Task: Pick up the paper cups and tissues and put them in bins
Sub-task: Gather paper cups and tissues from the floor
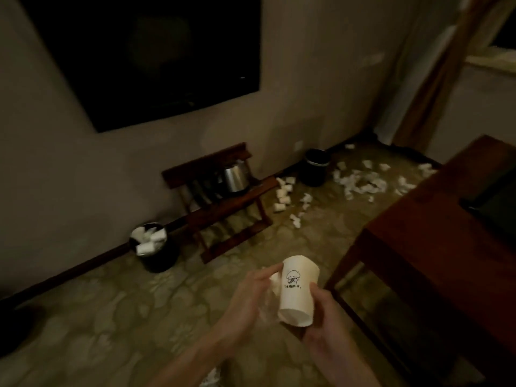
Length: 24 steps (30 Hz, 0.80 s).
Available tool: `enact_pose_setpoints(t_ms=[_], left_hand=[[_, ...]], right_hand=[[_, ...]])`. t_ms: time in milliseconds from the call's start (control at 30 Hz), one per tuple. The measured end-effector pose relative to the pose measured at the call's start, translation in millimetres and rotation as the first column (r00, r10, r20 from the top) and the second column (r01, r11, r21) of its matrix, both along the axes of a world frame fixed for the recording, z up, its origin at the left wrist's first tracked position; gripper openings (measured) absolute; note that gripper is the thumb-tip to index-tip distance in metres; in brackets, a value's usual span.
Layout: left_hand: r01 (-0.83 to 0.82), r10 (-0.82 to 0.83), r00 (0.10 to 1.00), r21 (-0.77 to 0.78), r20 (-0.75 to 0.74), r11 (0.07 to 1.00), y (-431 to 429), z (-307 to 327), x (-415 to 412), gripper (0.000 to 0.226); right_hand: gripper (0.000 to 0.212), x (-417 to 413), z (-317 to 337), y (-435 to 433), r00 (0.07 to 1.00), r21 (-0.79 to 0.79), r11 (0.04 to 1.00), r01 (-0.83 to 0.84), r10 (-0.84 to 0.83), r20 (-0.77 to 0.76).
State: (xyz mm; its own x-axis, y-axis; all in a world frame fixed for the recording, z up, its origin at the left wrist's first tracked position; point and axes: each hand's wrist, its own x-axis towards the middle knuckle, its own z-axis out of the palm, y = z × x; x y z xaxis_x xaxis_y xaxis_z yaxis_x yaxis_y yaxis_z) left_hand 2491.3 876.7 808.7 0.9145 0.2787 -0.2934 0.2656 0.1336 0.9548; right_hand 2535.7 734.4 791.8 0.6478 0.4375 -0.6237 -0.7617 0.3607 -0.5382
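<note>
Two hands on one paper cup [298, 291], held tilted out in front of the wooden rack [223, 202]. Right hand [326, 328] has its fingers curled round the cup's lower end. Left hand [251, 297] lies fairly straight-fingered against the cup's side with something pale under it, can't tell if it's gripping that. Left of the rack is a full bin [152, 247]. Right of the rack sit loose cups [283, 194], a dark bin [315, 169], then scattered tissues [360, 182]. Kettle [236, 177] sits on the rack.
</note>
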Motion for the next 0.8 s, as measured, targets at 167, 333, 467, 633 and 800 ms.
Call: enact_pose_setpoints(t_ms=[167, 333, 467, 633, 800], left_hand=[[-0.227, 0.222, 0.970, -0.046, -0.094, 0.973, 91.0, -0.5, -47.4, 0.031], [-0.514, 0.510, 0.853, -0.018, -0.110, 0.857, 191.4, -27.9, -82.5, 0.023], [-0.600, 0.603, 0.787, 0.067, -0.133, 0.797, 280.6, -55.3, -107.7, 0.020], [-0.587, 0.596, 0.767, 0.116, -0.237, 0.801, 378.5, -67.7, -124.4, 0.016], [-0.470, 0.480, 0.810, 0.116, -0.337, 0.875, 446.6, -72.9, -111.2, 0.018]], right_hand=[[0.052, -14.4, -14.1, 100.8, 0.979, -0.023, 0.979, -0.202, 0.201, -0.028], [0.042, -30.9, -32.9, 216.5, 0.960, -0.042, 0.962, -0.271, 0.267, -0.078], [0.033, -49.7, -51.5, 310.7, 0.942, -0.059, 0.947, -0.315, 0.305, -0.144], [0.039, -68.3, -65.8, 406.5, 0.928, -0.070, 0.947, -0.314, 0.290, -0.233], [0.048, -58.8, -89.6, 466.4, 0.915, -0.059, 0.967, -0.246, 0.212, -0.344]])
